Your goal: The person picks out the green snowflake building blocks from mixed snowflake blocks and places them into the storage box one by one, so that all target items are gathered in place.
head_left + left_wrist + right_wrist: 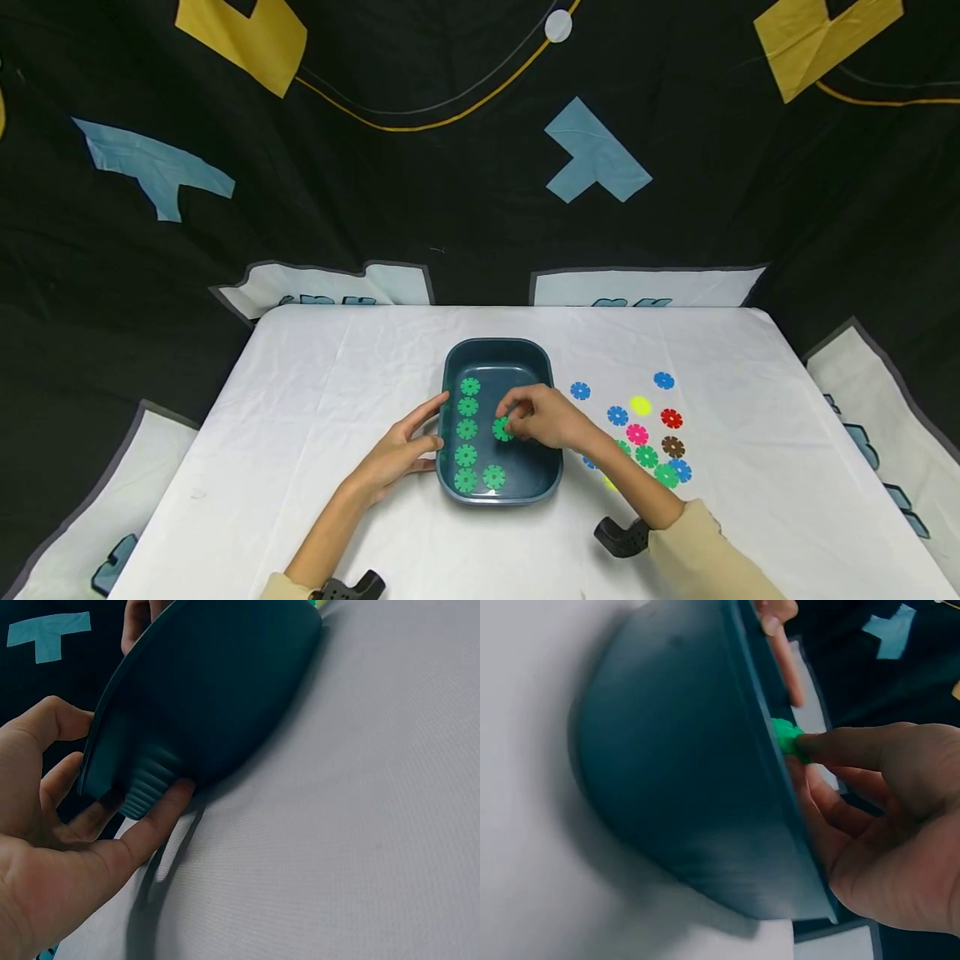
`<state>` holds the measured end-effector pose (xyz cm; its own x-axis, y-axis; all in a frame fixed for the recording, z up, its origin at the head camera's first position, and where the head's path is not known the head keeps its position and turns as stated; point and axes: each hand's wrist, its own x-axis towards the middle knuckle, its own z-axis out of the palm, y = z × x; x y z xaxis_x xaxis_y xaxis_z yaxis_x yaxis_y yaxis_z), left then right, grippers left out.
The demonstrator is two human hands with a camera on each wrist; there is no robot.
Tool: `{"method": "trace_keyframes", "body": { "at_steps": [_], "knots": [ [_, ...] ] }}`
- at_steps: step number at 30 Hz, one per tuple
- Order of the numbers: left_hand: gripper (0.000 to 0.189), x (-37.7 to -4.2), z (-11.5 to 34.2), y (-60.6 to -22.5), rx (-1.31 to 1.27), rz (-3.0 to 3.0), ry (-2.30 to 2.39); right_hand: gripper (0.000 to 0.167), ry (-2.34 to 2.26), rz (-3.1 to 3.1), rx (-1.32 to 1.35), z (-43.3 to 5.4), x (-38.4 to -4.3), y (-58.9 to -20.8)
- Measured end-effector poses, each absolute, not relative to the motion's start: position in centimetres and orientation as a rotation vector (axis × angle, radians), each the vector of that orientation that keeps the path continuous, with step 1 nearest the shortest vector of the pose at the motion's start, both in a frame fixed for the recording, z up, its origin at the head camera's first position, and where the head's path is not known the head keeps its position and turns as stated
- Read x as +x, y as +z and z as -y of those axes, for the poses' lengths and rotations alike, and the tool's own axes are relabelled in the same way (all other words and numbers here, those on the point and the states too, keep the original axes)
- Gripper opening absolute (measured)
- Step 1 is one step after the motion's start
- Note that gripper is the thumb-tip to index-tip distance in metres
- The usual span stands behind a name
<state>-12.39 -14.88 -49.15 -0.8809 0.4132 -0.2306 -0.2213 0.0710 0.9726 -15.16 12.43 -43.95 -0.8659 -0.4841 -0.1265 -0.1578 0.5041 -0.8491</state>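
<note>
A dark teal tray [523, 492] stands on the white table. In it lie several green notched discs [467, 429], in a column along the left side, plus another green disc [493, 477] at the bottom of a second column. My right hand [546, 417] is over the tray, pinching a green notched disc [786, 737] between thumb and fingertips. On the tray's left side, my left hand [401, 454] holds the rim and outer wall, near ribbed moulding [154, 778] seen in the left wrist view.
Right of the tray lie loose notched discs: several blue [618, 416], green [647, 456], a red [671, 418], a pink [637, 434], a brown [673, 447] and yellow [641, 406]. Some are partly hidden by my right forearm. A black patterned cloth [450, 208] hangs behind the table.
</note>
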Motion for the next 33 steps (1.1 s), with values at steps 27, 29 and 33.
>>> {"method": "trace_keyframes", "body": {
  "at_steps": [27, 29, 33],
  "knots": [
    [0.073, -12.4, 15.0, -49.3, 0.195, -1.878, 1.868, 0.014, -0.795, -2.565, -0.635, -9.3, -15.7, -46.1],
    [0.072, -12.4, 15.0, -49.3, 0.197, -1.878, 1.870, 0.013, -0.776, -2.574, -0.644, -9.3, -15.7, -46.0],
    [0.072, -12.4, 15.0, -49.3, 0.200, -1.874, 1.872, 0.011, -0.780, -2.579, -0.659, -9.3, -15.6, -45.7]
  ]
}}
